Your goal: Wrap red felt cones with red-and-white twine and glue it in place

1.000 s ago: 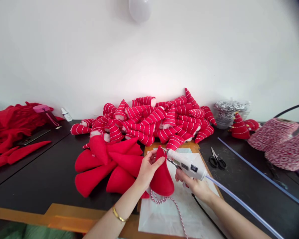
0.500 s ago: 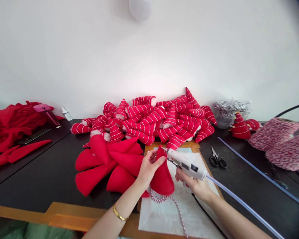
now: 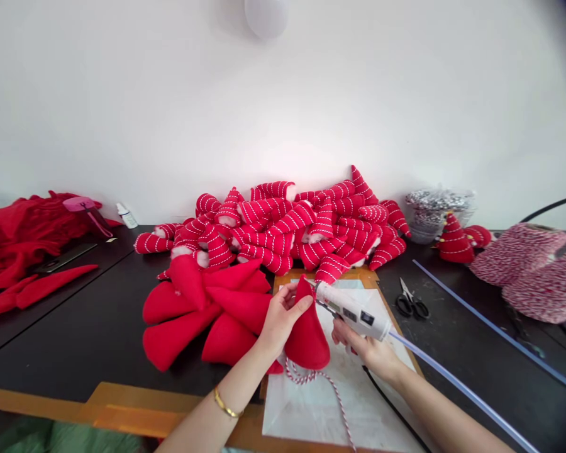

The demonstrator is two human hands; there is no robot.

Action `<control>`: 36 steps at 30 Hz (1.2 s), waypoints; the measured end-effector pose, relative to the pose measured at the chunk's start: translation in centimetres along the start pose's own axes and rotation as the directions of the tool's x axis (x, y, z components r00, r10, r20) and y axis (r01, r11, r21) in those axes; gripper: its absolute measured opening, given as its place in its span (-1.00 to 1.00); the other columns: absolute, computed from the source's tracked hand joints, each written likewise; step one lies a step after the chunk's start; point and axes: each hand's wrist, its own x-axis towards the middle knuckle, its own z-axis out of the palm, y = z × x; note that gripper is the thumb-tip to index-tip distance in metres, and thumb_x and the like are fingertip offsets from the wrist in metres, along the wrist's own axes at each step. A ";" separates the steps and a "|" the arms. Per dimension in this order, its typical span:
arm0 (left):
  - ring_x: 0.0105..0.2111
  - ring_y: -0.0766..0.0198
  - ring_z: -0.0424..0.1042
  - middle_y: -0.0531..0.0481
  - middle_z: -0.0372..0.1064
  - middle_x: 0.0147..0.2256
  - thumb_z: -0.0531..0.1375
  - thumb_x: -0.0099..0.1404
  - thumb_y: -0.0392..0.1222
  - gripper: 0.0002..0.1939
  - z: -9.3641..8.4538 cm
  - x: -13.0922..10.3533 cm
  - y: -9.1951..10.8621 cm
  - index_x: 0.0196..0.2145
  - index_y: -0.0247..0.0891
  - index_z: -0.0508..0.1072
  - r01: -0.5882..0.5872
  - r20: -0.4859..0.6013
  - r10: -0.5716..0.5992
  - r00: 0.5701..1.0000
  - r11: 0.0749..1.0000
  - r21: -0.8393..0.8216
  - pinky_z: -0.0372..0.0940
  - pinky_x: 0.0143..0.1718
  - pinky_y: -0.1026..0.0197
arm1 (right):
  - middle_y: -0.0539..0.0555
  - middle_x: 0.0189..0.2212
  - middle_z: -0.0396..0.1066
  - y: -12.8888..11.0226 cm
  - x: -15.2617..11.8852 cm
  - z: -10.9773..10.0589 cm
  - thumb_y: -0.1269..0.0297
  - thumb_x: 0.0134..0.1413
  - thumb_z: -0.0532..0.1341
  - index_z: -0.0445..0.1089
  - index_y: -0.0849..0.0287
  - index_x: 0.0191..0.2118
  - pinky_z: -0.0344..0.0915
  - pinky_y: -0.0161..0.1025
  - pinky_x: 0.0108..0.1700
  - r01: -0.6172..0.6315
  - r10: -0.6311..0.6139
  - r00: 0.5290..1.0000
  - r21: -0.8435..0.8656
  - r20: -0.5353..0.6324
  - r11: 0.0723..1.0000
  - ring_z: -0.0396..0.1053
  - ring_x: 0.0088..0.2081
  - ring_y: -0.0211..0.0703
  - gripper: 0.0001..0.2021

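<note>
A plain red felt cone [image 3: 310,340] stands tip up in my left hand [image 3: 283,314], its fingers pinched around the upper part. My right hand [image 3: 365,345] is wrapped round the handle of a white glue gun [image 3: 353,309], whose nozzle points left at the cone's tip. A long clear glue stick [image 3: 457,384] runs out of the gun's back. Below the cone, a red-and-white twisted cord [image 3: 336,393] trails over the white sheet [image 3: 287,409]. Left of my left hand lies a pile of plain red cones [image 3: 179,330].
Striped stuffed cones [image 3: 283,242] are heaped against the wall. Scissors [image 3: 411,302], a loose glue stick [image 3: 490,321] and cord spools [image 3: 544,292] lie to the right. Red fabric [image 3: 23,229] and a small bottle [image 3: 127,216] are at the left. A black cable [image 3: 391,406] crosses the sheet.
</note>
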 end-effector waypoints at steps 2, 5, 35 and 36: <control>-0.16 0.14 0.51 -0.09 0.55 -0.17 0.47 0.03 -0.02 -0.53 0.0 0.0 0.0 -0.15 -0.23 0.49 -0.001 -0.001 0.001 1.000 1.000 0.005 0.34 -0.09 0.14 | 0.05 -0.58 0.33 -0.1 0.1 0.1 -0.24 0.17 0.11 0.32 0.17 -0.52 0.21 -0.27 -0.48 -0.005 0.005 1.000 0.003 -0.004 1.000 0.23 -0.54 -0.24 -0.46; -0.16 0.13 0.51 -0.09 0.55 -0.17 0.47 0.04 -0.02 -0.53 0.0 0.0 0.0 -0.14 -0.23 0.49 -0.001 0.003 0.001 1.000 1.000 0.010 0.35 -0.09 0.14 | 0.06 -0.56 0.33 -0.2 0.1 0.1 -0.27 0.14 0.12 0.32 0.17 -0.51 0.23 -0.27 -0.48 -0.010 0.010 1.000 0.022 -0.001 1.000 0.25 -0.53 -0.23 -0.45; -0.17 0.14 0.52 -0.10 0.56 -0.18 0.47 0.05 -0.04 -0.53 0.1 -0.2 0.3 -0.13 -0.23 0.49 -0.005 -0.001 0.005 1.000 1.000 0.006 0.35 -0.10 0.14 | 0.01 -0.61 0.27 -0.8 0.1 0.0 -0.20 0.20 0.10 0.31 0.13 -0.53 0.23 -0.26 -0.48 0.040 -0.040 0.999 -0.001 0.011 0.999 0.19 -0.58 -0.24 -0.50; -0.17 0.13 0.52 -0.10 0.56 -0.17 0.47 0.05 -0.03 -0.53 0.1 -0.2 0.3 -0.12 -0.23 0.49 -0.005 -0.002 0.005 1.000 1.000 0.009 0.35 -0.10 0.13 | 0.01 -0.60 0.28 -0.7 0.1 -0.1 -0.19 0.21 0.10 0.31 0.13 -0.52 0.23 -0.26 -0.48 0.036 -0.036 0.999 0.002 0.015 0.999 0.20 -0.57 -0.24 -0.50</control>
